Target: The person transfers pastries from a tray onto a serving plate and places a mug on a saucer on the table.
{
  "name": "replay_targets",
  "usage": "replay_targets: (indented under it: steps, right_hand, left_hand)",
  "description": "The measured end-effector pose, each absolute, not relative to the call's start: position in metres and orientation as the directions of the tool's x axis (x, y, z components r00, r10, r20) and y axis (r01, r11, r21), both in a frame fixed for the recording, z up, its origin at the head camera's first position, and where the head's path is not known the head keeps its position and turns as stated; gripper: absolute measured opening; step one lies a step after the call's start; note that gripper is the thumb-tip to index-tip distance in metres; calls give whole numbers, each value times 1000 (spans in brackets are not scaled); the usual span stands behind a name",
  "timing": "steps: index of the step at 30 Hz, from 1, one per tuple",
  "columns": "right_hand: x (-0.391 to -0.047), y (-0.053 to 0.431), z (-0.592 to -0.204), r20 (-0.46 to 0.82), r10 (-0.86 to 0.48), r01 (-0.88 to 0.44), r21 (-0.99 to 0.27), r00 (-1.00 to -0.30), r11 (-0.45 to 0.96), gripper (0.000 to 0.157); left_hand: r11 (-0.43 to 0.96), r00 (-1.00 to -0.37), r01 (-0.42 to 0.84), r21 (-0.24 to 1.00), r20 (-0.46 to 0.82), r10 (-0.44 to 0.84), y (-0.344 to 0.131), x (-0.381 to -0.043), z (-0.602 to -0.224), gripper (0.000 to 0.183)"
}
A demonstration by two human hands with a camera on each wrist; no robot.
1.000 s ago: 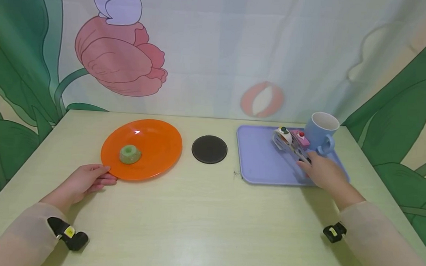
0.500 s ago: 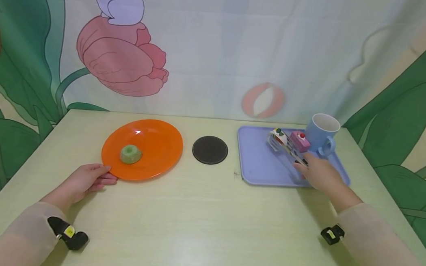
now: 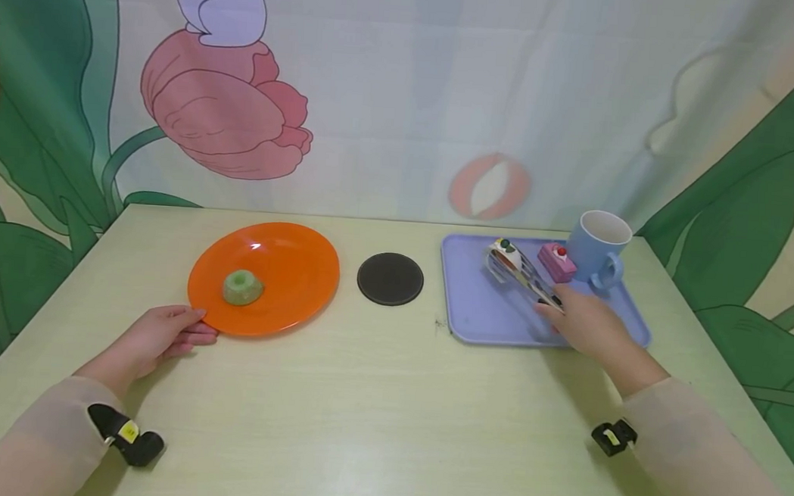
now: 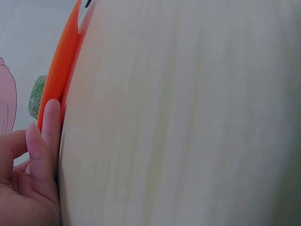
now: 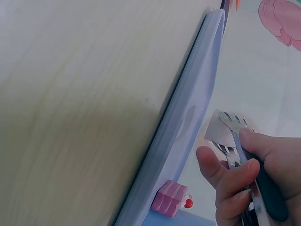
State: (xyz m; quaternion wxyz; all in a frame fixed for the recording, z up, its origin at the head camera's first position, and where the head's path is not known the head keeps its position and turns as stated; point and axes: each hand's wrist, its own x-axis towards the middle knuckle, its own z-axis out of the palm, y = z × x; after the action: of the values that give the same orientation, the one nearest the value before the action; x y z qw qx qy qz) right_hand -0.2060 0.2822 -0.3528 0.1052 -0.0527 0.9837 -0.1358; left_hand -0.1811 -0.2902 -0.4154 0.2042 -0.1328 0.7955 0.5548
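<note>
My left hand point(image 3: 156, 338) pinches the near-left rim of an orange plate point(image 3: 296, 272), thumb on top and fingers beneath it. A small green ring-shaped cake point(image 3: 242, 288) sits on that plate. Over the lilac tray point(image 3: 481, 321), my right hand point(image 3: 592, 324) grips metal tongs point(image 3: 534, 285) with fork-like tips. Held between those tips is a small toy cake slice point(image 3: 509, 256), white and brown with a green topping. The right wrist view shows the white slice point(image 5: 217, 128) raised above the tray, and a dark green tong handle point(image 5: 269, 193) under my palm.
A pink cake point(image 3: 557, 264) with a red cherry and a light blue mug point(image 3: 597, 241) stand at the tray's back right. Between plate and tray lies a round black coaster point(image 3: 390, 279). A printed curtain point(image 3: 378, 103) hangs behind the table.
My right hand has moved left with the tongs and the cake slice, away from the pink cake, which is now fully visible. My left hand and the plate have stayed still.
</note>
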Motion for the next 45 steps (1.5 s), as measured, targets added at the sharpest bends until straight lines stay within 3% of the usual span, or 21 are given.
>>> replay_targets:
  steps: [20, 36, 45]
  right_hand:
    - [-206, 271, -351, -241, -122, -59, -251, -963, 966, 65]
    - [-204, 261, -350, -198, -161, -109, -251, -967, 962, 45]
    - [-204, 257, -347, -189, -175, -125, -246, -966, 961, 50]
  left_hand:
    - [335, -880, -440, 833, -475, 26, -292, -181, -415, 54]
    - [343, -882, -433, 834, -470, 29, -293, -181, -417, 54]
    - [348, -885, -426, 835, -465, 32, -293, -180, -416, 53]
